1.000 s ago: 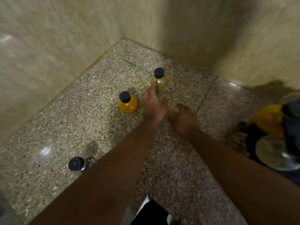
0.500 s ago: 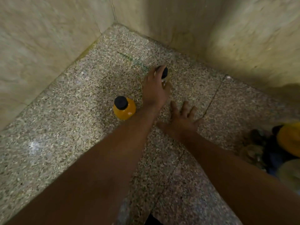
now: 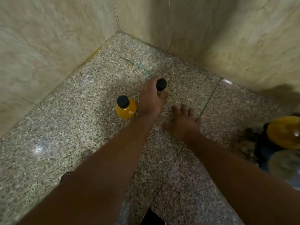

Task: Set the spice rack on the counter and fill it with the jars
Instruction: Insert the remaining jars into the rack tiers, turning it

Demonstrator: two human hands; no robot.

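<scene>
Dim, yellowish light; glare spots on the counter (image 3: 39, 148). A dark shadow falls at the right wall (image 3: 243, 38). Edges bend and smear, perhaps from motion.

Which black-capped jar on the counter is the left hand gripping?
The pale jar farther back; the left hand wraps it. The orange jar stands ungripped.

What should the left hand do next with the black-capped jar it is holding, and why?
Probably lift the jar straight up off the counter. The left hand has its fingers curled round it below the black cap, and it seems to stand on the stone. The right hand lies spread, holding nothing. No rack shows plainly.
</scene>
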